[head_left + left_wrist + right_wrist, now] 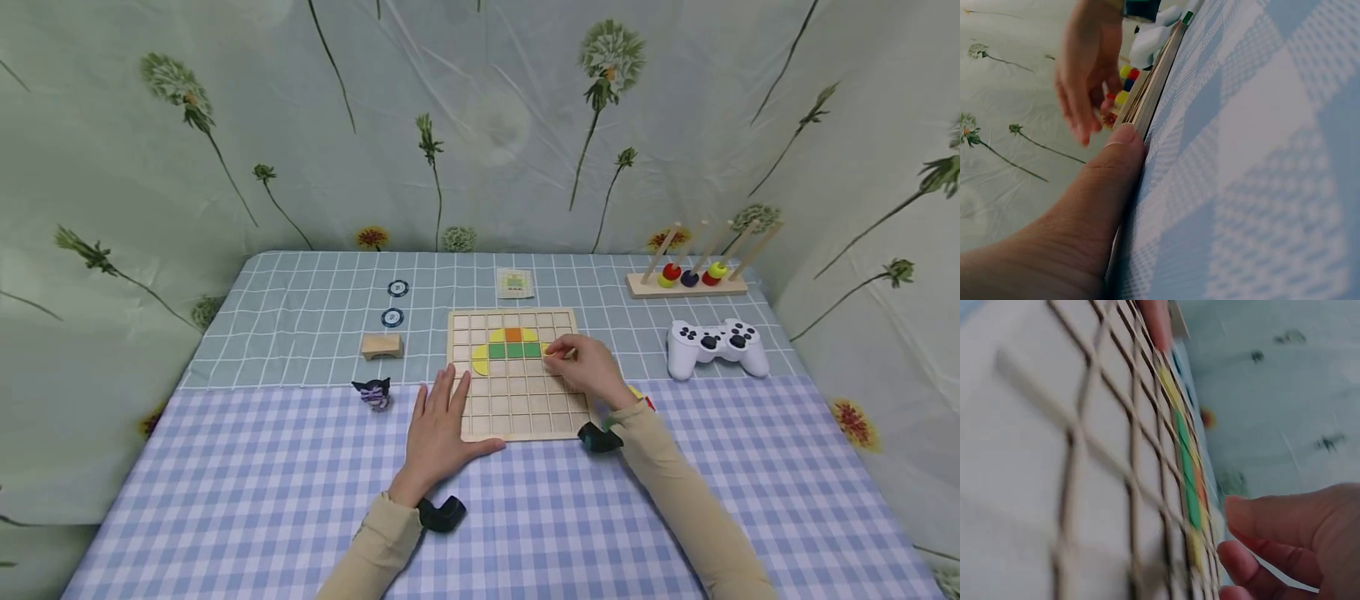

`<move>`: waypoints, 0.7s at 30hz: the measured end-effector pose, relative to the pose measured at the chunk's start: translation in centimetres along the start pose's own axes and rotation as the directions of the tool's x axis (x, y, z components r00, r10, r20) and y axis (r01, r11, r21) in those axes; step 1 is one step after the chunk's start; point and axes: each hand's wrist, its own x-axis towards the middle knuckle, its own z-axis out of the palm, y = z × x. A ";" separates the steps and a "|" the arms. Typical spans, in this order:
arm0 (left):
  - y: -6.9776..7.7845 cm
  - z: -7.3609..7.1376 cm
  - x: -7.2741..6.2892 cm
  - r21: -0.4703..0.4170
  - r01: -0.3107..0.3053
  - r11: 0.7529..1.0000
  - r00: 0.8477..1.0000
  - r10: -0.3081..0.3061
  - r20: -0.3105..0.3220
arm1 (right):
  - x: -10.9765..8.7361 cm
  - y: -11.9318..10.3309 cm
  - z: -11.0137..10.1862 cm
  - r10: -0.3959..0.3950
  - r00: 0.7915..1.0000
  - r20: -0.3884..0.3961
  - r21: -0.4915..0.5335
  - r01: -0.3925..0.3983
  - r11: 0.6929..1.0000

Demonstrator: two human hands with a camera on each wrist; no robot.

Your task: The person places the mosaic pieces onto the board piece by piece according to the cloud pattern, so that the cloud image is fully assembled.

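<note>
A wooden grid board (525, 408) lies on the table with colored tiles set in its upper cells. Green squares (514, 350) form a row under an orange square (513, 335), with yellow rounded tiles (480, 360) around them. My left hand (438, 429) rests at the board's left front corner, fingers spread over the left edge and thumb (1119, 150) along the front edge. My right hand (588, 367) hovers over the board's right side, its fingertips beside the yellow tile (1195, 550) at the row's right end. A gap shows between that thumb and forefinger, with nothing in it.
Loose colored pieces (648, 404) lie partly hidden by my right wrist. A white game controller (716, 346) and a peg stand with beads (686, 287) are at the right. A pattern card (514, 283) lies behind the board; left are blue-rimmed chips (392, 317), a wooden block (382, 346) and a small figurine (373, 394).
</note>
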 end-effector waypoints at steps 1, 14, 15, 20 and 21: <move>0.0 0.0 0.0 0.000 -0.001 1.000 1.000 0.001 0.000 | -0.1 0.5 -0.7 0.002 1.000 0.001 -0.006 -0.002 1.000; -0.1 0.1 -0.2 -0.003 -0.003 1.000 1.000 0.003 0.002 | -1.6 5.4 -4.8 0.061 0.990 0.131 -0.192 -0.035 0.981; -0.1 0.2 -0.2 -0.004 -0.005 1.000 1.000 0.005 -0.001 | -1.6 5.4 -4.9 0.063 0.990 0.129 -0.195 -0.037 0.980; 0.0 0.1 -0.1 -0.009 -0.008 1.000 1.000 0.008 -0.007 | -1.7 5.3 -4.9 0.087 0.992 0.095 -0.206 -0.066 0.976; 0.0 0.1 0.0 -0.009 -0.009 1.000 1.000 0.009 -0.006 | -1.6 5.3 -4.9 0.091 0.992 0.087 -0.207 -0.071 0.976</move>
